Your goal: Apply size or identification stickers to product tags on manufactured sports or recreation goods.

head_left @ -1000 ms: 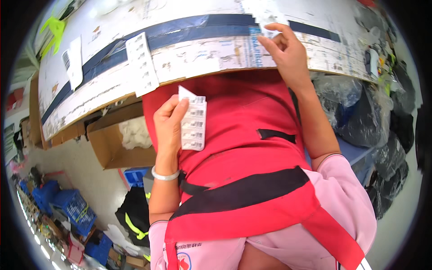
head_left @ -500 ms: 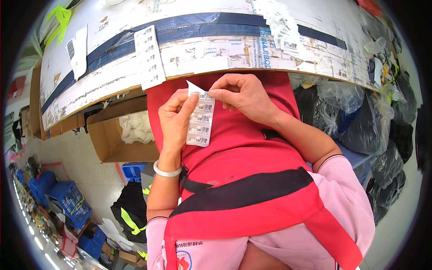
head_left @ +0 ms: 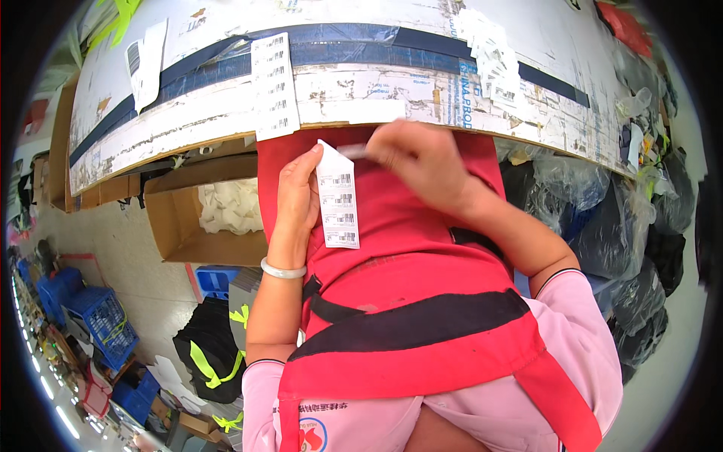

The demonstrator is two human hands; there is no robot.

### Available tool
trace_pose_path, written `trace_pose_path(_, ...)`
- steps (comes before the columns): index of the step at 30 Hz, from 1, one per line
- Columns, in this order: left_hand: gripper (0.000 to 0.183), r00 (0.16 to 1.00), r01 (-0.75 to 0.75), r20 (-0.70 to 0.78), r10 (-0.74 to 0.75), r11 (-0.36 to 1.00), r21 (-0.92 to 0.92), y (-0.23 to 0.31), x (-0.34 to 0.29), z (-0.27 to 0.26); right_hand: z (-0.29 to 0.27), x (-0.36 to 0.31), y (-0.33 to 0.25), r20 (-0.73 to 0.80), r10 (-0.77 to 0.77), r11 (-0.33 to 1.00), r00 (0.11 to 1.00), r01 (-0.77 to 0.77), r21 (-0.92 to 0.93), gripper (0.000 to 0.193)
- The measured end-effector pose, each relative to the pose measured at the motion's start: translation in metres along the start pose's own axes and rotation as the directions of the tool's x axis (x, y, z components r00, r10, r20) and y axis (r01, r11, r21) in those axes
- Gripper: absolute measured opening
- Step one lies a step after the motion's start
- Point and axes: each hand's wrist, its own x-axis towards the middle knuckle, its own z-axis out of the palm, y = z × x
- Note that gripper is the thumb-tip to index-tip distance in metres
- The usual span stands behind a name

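Note:
My left hand [head_left: 299, 184] pinches a small sheet of barcode stickers [head_left: 339, 203] by its upper left edge, thumb at the top. The sheet hangs upright in front of my red apron [head_left: 407, 271]. At its upper end the white backing is bare. Just to the right, my right hand [head_left: 425, 158] is smeared by motion. Its fingers are closed on a small white sticker [head_left: 352, 151], also blurred, which sits apart from the sheet. A longer sheet of barcode stickers [head_left: 275, 90] lies on the table's near edge, ahead of my left hand.
The worn white table [head_left: 203, 105] has dark tape strips across it. A heap of loose label pieces [head_left: 493, 64] lies to the right, a folded label strip [head_left: 148, 68] to the left. Below stands a cardboard box [head_left: 215, 248] with white scraps. Plastic bags [head_left: 602, 218] crowd the right side.
The right hand has moved right, away from the sheet, with a sticker coming off its top. The left hand still holds the sheet. The whole view has shifted slightly.

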Motion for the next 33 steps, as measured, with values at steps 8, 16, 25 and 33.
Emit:
trace_pose_path(8, 0.024, 1.000, -0.020, 0.003, 0.019, 0.999, 0.041, -0.004, 0.002, 0.004, -0.040, 0.039, 0.038, 0.177, 0.486, 0.838, 0.856, -0.514, 0.181, 0.019)
trace_pose_path(16, 0.024, 0.999, -0.030, 0.018, 0.029, 0.998, 0.058, -0.006, 0.004, 0.002, -0.034, 0.045, 0.040, 0.188, 0.497, 0.824, 0.847, -0.528, 0.204, 0.018)
trace_pose_path(25, 0.024, 0.999, -0.026, 0.032, 0.025, 0.999, 0.041, -0.009, 0.003, 0.000, -0.032, 0.044, 0.042, 0.187, 0.500, 0.821, 0.845, -0.532, 0.207, 0.018)
trace_pose_path(33, 0.024, 0.999, -0.023, 0.030, 0.022, 0.999, 0.046, -0.007, 0.005, 0.001, -0.033, 0.048, 0.044, 0.192, 0.501, 0.823, 0.844, -0.533, 0.194, 0.018)
